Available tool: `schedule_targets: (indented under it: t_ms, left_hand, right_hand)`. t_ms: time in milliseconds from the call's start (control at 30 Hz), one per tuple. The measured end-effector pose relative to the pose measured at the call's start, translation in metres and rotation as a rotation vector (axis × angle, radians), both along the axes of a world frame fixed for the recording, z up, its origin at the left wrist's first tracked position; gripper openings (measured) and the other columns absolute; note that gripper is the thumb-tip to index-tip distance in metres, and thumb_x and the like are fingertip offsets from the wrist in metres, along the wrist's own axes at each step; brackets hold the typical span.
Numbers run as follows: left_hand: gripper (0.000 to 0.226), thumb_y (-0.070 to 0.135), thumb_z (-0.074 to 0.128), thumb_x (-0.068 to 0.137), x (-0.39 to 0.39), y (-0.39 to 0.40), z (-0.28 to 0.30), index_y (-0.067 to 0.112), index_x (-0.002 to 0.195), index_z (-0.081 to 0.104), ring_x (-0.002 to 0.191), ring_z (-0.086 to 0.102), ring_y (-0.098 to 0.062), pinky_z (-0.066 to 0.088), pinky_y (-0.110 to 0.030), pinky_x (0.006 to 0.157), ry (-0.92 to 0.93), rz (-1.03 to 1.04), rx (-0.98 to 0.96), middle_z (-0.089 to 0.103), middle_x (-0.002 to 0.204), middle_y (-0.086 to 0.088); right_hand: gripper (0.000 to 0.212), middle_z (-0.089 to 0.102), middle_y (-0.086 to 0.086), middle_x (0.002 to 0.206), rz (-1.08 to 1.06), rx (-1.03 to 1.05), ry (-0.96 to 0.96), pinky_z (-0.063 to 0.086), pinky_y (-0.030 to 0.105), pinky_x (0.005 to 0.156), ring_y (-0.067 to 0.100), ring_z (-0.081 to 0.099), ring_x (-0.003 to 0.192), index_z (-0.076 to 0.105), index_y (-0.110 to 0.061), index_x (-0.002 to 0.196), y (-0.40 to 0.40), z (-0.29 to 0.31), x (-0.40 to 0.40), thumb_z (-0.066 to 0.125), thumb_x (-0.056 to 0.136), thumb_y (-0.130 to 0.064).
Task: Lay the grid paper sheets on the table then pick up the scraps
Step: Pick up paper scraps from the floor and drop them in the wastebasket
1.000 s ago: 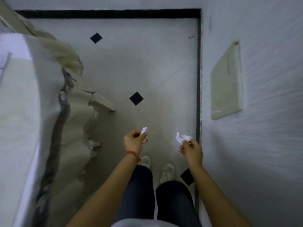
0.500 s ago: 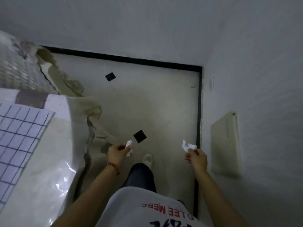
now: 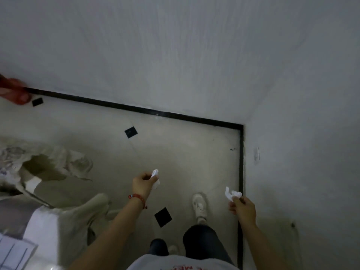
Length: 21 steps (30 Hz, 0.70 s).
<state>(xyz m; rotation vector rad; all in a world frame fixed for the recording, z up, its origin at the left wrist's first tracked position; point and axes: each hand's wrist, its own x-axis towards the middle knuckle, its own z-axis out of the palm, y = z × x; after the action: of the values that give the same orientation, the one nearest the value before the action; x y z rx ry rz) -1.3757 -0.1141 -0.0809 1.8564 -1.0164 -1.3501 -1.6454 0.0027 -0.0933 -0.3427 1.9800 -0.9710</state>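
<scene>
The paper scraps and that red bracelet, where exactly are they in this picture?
Left scrap (image 3: 155, 173): head view, on its crumpled top above the left hand's fingers.
Right scrap (image 3: 230, 194): head view, on its white middle above the right hand.
Red bracelet (image 3: 137, 197): head view, on the band across the left wrist.

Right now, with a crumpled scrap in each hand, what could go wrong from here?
1. The left hand pinches its white crumpled paper scrap only at the fingertips; it might slip and fall to the floor.
2. The right hand holds the other white scrap equally loosely.
3. The draped beige table cover hangs near the person's white shoe, so a step could catch it.
</scene>
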Motion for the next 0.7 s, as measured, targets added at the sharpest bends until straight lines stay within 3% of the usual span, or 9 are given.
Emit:
schedule_targets:
  t_ms: [133,300,500,633,700]
  left_hand:
    - [0.037,0.023,0.064,0.084,-0.005,-0.057,0.0,0.009,0.05,0.059,0.035,0.05,-0.002,0.038,-0.009,0.037,-0.029,0.186,0.018,0.055,0.032,0.009]
    - [0.034,0.018,0.064,0.084,0.003,-0.098,0.016,0.008,0.052,0.059,0.047,0.052,-0.014,0.041,-0.021,0.051,-0.04,0.401,0.027,0.058,0.045,0.0]
    - [0.035,0.018,0.066,0.082,0.057,-0.12,0.02,0.011,0.049,0.06,0.043,0.05,-0.01,0.042,-0.02,0.047,-0.075,0.741,0.046,0.053,0.031,0.009]
    - [0.035,0.016,0.065,0.083,0.109,-0.146,0.009,0.007,0.05,0.06,0.033,0.049,-0.002,0.04,-0.012,0.04,-0.054,0.862,0.042,0.054,0.03,0.009]
    - [0.039,0.016,0.063,0.085,0.13,-0.163,0.004,0.003,0.048,0.06,0.03,0.046,0.0,0.037,-0.008,0.037,-0.02,0.876,0.037,0.053,0.03,0.006]
  right_hand:
    - [0.021,0.06,0.01,0.068,0.122,0.035,0.005,0.048,0.029,0.064,0.022,0.056,0.065,0.06,-0.004,0.107,-0.095,-0.006,-0.03,0.049,0.09,-0.007]
    - [0.021,0.061,0.009,0.069,0.372,-0.009,0.033,0.048,0.03,0.067,0.022,0.056,0.066,0.062,-0.005,0.106,-0.234,0.013,-0.027,0.05,0.089,-0.007]
    - [0.015,0.062,0.015,0.072,0.696,-0.084,0.055,0.045,0.01,0.043,0.017,0.056,0.057,0.063,-0.002,0.096,-0.369,0.029,0.052,0.053,0.086,-0.004]
    - [0.016,0.062,0.01,0.066,0.837,-0.075,0.049,0.049,0.021,0.053,0.017,0.058,0.058,0.065,0.001,0.093,-0.436,0.019,0.126,0.054,0.085,-0.006]
    - [0.015,0.063,0.009,0.066,0.883,-0.076,0.058,0.049,0.02,0.052,0.018,0.059,0.058,0.066,0.001,0.091,-0.462,0.015,0.155,0.054,0.085,-0.007]
